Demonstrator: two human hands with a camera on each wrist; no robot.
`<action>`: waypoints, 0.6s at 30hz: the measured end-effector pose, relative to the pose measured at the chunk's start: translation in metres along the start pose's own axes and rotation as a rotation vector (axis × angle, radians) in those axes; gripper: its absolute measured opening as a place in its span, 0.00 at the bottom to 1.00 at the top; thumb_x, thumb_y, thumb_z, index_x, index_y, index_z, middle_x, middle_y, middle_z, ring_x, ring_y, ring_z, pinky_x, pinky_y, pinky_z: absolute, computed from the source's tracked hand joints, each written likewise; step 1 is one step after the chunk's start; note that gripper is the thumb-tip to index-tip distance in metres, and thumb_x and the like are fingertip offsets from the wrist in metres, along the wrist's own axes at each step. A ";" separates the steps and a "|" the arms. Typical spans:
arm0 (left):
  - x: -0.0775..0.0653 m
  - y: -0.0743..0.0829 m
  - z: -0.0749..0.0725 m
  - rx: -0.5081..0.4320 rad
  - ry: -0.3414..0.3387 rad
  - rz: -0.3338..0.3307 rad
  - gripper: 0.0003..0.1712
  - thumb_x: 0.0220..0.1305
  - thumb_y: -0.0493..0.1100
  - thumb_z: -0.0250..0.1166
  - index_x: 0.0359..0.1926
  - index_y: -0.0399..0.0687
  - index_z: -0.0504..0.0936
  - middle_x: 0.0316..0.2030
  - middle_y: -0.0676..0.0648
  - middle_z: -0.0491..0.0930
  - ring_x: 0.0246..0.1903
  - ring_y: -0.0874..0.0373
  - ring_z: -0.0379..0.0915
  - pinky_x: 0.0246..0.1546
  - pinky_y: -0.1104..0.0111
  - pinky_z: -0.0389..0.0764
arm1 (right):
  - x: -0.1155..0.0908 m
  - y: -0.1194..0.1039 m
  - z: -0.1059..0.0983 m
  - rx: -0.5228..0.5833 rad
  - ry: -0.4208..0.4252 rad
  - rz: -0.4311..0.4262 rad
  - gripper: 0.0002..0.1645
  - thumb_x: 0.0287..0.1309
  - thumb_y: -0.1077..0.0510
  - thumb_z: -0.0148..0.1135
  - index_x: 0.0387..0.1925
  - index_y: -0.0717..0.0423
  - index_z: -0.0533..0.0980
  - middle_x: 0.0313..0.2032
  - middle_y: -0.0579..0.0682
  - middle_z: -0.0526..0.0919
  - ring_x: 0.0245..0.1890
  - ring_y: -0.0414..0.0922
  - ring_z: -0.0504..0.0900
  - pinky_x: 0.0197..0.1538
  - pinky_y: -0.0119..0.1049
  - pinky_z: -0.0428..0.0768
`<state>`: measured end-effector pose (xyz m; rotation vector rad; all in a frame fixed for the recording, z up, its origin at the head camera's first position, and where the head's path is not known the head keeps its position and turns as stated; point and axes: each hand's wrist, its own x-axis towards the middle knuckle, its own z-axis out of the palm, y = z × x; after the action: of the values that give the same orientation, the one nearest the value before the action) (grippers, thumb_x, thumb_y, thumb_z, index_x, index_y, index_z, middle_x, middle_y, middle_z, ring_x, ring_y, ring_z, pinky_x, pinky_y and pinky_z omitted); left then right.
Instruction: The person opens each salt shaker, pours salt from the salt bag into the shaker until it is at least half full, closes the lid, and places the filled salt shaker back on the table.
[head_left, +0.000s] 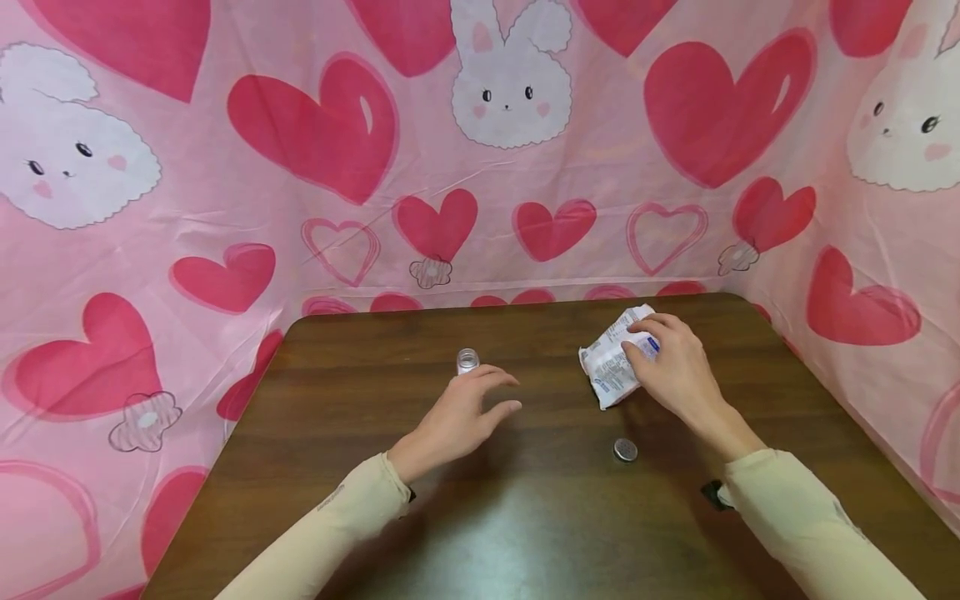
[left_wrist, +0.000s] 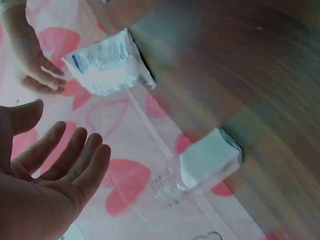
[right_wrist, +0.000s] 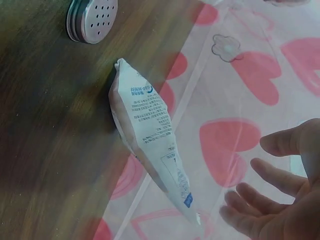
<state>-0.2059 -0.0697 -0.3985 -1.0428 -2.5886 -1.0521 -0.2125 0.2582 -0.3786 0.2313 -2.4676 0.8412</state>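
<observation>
A small clear glass shaker jar [head_left: 467,359] stands uncapped on the table, partly hidden behind my left hand [head_left: 456,417] in the head view. White contents fill much of the jar [left_wrist: 211,159] in the left wrist view. That hand hovers beside it, fingers loosely bent and holding nothing. A white plastic packet [head_left: 609,373] with blue print stands propped on the table at the right. Close by it is my right hand [head_left: 673,362]; the right wrist view shows a gap between the relaxed fingers [right_wrist: 275,180] and the packet [right_wrist: 145,122].
The perforated metal shaker lid [head_left: 625,450] lies on the dark wooden table [head_left: 525,525], nearer to me than the packet. Pink cloth [head_left: 480,175] with hearts and rabbits hangs behind the table and along both sides.
</observation>
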 end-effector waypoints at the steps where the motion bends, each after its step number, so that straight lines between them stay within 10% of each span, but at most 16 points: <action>1: -0.002 -0.002 -0.002 -0.003 0.004 -0.009 0.15 0.70 0.45 0.74 0.54 0.48 0.87 0.52 0.52 0.83 0.54 0.57 0.80 0.57 0.60 0.79 | -0.002 -0.001 0.000 0.003 0.002 -0.007 0.14 0.61 0.62 0.69 0.46 0.67 0.84 0.53 0.68 0.81 0.58 0.68 0.77 0.61 0.65 0.71; 18: -0.016 -0.029 -0.030 -0.076 0.111 -0.083 0.13 0.65 0.36 0.76 0.50 0.36 0.88 0.45 0.42 0.86 0.44 0.49 0.83 0.51 0.53 0.84 | -0.022 -0.008 0.000 -0.035 -0.100 -0.082 0.09 0.59 0.65 0.70 0.42 0.64 0.86 0.41 0.60 0.86 0.34 0.54 0.82 0.38 0.50 0.79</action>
<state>-0.2162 -0.1134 -0.3986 -0.8723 -2.5407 -1.2008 -0.1915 0.2519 -0.3865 0.3676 -2.5446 0.7680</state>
